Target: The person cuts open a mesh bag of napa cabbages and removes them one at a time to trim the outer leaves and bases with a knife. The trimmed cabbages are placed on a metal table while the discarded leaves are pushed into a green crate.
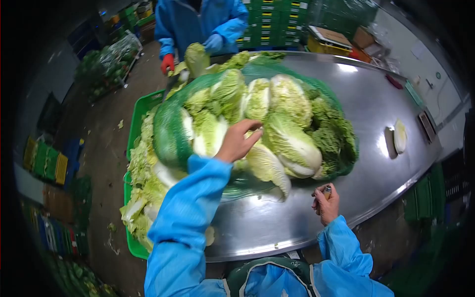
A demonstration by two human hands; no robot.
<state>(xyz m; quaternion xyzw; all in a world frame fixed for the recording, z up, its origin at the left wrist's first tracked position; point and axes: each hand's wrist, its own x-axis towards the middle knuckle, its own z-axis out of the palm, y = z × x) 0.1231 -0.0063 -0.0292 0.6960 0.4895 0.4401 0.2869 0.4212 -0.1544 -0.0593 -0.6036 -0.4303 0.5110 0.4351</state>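
A large green net bag (170,131) packed with napa cabbages (289,141) lies on the steel table (366,104). My left hand (238,141) reaches over the pile, its fingers resting on a cabbage near the middle. My right hand (325,202) is held near the table's front edge, closed around a small tool (327,191) with a dark handle; its blade cannot be made out. Both my arms are in blue sleeves.
A co-worker in a blue coat stands across the table, a red-gloved hand (167,63) and a blue-gloved hand (213,43) at a cabbage (197,58). A green crate (140,111) of loose leaves sits to the left. A cut cabbage piece (400,136) lies at right. Stacked crates (274,22) stand behind.
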